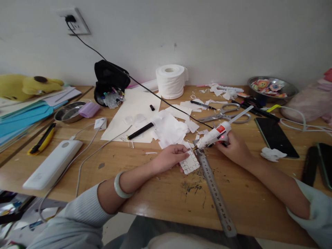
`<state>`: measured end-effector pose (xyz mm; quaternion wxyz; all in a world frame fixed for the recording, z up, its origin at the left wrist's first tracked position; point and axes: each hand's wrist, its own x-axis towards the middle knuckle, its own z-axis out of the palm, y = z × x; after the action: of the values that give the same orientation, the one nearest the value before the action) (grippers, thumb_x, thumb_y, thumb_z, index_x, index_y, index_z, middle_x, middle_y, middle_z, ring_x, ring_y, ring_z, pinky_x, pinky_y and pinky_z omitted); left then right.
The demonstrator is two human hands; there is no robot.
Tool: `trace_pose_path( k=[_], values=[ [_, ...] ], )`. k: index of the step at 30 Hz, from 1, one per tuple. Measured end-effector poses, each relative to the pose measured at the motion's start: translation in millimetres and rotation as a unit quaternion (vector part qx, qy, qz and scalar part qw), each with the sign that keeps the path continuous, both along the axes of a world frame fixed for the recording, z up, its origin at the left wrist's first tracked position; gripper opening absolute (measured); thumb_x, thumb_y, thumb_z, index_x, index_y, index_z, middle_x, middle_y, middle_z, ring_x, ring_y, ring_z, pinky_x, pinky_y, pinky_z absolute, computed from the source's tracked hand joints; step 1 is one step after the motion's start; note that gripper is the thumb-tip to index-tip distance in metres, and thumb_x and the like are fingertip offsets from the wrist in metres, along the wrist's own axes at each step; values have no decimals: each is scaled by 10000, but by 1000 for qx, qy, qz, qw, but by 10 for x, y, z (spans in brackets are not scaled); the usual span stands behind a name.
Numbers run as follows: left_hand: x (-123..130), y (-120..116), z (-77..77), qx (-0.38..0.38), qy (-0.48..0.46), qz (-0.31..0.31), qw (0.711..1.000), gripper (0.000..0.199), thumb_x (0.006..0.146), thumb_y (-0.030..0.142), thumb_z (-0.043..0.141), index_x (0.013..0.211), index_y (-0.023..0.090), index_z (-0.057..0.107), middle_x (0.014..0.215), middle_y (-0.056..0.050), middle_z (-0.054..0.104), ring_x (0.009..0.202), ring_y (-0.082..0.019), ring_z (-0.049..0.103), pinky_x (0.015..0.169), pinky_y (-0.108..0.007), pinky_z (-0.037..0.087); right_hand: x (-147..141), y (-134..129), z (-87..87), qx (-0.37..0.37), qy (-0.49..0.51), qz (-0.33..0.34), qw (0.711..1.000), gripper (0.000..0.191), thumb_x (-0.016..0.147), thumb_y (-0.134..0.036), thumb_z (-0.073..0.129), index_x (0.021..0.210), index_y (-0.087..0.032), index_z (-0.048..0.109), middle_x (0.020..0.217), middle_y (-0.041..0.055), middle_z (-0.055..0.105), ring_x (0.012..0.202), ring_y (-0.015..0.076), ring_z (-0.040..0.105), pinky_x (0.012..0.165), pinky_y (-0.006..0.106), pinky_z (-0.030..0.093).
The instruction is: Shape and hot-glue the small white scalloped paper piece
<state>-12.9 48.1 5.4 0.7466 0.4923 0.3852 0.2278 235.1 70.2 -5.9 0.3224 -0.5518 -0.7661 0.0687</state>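
Observation:
My left hand [173, 157] pinches a small white piece of paper or card [190, 164] with a drawn pattern of black curves. In my right hand [234, 146] is a white hot glue gun [213, 135], its red switch light lit and a glue stick poking out of its back. The gun's nozzle points down at the upper edge of the patterned piece; I cannot tell whether they touch. Right beside that piece, a metal ruler [216, 193] lies slantwise on the table, its far end under the nozzle. Fingers of the right hand are partly hidden behind the gun.
Scissors [225, 116], paper scraps and a toilet roll [171, 81] lie beyond the hands. The gun's black cord [145, 86] runs to a wall socket [75, 21]. A phone [276, 136] is at right; a white power bank [53, 164] and yellow cutter [43, 139] at left.

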Motion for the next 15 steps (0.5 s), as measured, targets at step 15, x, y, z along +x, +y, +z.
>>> trace_pose_path(
  k=[15],
  values=[
    [-16,0,-33,5,21,15,1000,267,742,396,632,755,140,554,612,39,537,463,-70,510,468,-200,442,1,-5,1,0,0,-5,1000,120,685,-305,529,699,-233,435,619,18,549,540,172,500,480,278,361]
  ],
)
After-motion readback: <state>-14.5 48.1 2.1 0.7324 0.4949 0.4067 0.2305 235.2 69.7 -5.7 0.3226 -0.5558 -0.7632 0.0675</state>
